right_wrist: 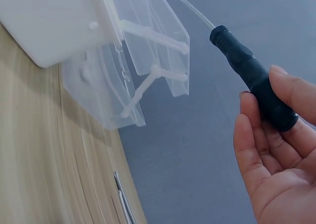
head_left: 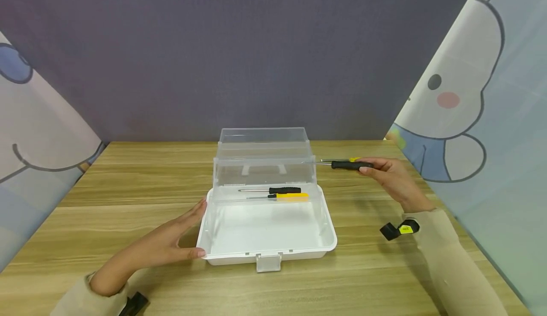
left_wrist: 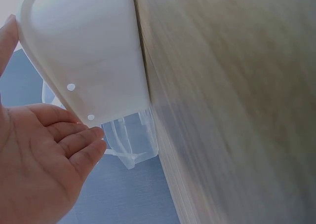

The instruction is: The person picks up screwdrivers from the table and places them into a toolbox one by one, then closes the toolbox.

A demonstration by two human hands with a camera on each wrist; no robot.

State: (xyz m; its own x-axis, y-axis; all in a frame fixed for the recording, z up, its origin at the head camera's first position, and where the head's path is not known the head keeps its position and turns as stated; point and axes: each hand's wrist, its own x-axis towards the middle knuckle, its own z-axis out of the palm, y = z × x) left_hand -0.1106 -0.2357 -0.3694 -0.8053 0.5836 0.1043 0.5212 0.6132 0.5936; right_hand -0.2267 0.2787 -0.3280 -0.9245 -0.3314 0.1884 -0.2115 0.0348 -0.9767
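Note:
In the head view, my right hand (head_left: pixel 391 181) pinches the black handle of a screwdriver (head_left: pixel 348 165) to the right of the raised trays. Its shaft points left, passing in front of the clear trays' right edge; the right wrist view shows thumb and fingers around the handle (right_wrist: pixel 256 81). My left hand (head_left: pixel 164 242) rests along the left side of the white box (head_left: pixel 267 226), thumb at the front corner and fingers farther back, touching its rim. Toward the back of the box lie a black-handled screwdriver (head_left: pixel 285 190) and a yellow-handled screwdriver (head_left: pixel 292 197), shafts to the left.
Clear folding trays (head_left: pixel 264 147) stand raised at the box's back. Behind the held screwdriver is another yellow-handled screwdriver (head_left: pixel 353 159), mostly hidden. Metal shafts (right_wrist: pixel 123 202) lie on the wooden table in the right wrist view. A latch (head_left: pixel 268 262) hangs down in front.

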